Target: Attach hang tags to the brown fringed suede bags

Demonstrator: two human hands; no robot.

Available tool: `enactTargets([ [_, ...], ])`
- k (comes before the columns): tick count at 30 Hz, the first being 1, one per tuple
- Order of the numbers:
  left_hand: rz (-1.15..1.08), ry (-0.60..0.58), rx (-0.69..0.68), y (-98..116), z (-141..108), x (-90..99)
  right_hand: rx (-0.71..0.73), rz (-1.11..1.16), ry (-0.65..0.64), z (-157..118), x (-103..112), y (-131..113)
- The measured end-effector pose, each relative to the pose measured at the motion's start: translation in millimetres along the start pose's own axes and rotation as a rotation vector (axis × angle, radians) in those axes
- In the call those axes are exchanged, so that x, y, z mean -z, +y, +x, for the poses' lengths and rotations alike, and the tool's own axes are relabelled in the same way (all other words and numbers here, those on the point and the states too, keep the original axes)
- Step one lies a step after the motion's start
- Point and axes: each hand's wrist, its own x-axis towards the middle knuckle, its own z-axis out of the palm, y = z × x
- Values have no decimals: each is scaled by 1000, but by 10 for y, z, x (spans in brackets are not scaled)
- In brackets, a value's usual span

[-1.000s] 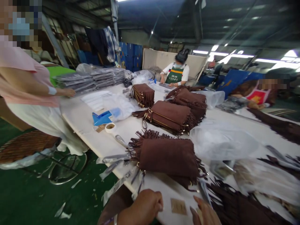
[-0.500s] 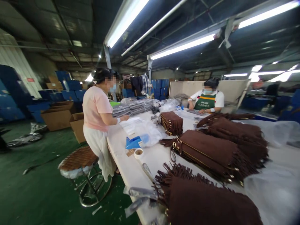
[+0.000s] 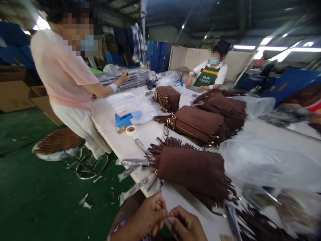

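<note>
The white table [image 3: 147, 135] fills the middle and right in front of you, its near end cut off by the lower edge. At the left stands a person in a pink top [image 3: 62, 67], with lower legs partly hidden behind the stool [image 3: 59, 142]. The clear plastic sheeting [image 3: 263, 160] spreads over the table's right side, hiding the surface beneath it. Nearest you lies a brown fringed bag [image 3: 192, 167], its far edge lost under curling fringe; you can't tell how many lie below it. Beyond it sit a wider brown stack [image 3: 198, 122] and, partly hidden behind that, a darker brown pile [image 3: 220, 103]. On the far side, a person in a green apron [image 3: 209, 75] is hidden below the waist.

Your left hand [image 3: 151, 214] and right hand [image 3: 185, 226] meet at the near edge, just short of the brown fringed bag, both wrists low in view and the right one cut off. Each is pinching a thin pale strip [image 3: 166, 219] between bent fingers; it's blurred and mostly covered, so what it is can't be told. Smaller still, the blue dispenser [image 3: 124, 119] and tape roll [image 3: 130, 130] lie near the table's left edge.
</note>
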Motion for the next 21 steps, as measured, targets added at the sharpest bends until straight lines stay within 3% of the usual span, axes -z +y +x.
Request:
enactTargets([
  [2,98,146,-22,38,-29,81,-4,-6,20,46,7,-53],
  [5,418,508,-184,92,-3,198,87,-124,136,127,79,-156],
  [7,555,617,-264,95,74,213,191,-231,232,174,138,-229],
  [10,574,597,-259,64,221,130,346,-336,303,253,203,-349],
  [15,510,402,-240,68,247,99,463,-403,328,438,244,-587],
  [16,528,415,-272,84,225,152,473,-423,325,484,239,-632],
  [20,722,670,-448,171,243,423,476,-519,294,693,163,-756],
  [21,779,679,-453,187,285,472,471,-554,288,746,136,-776],
])
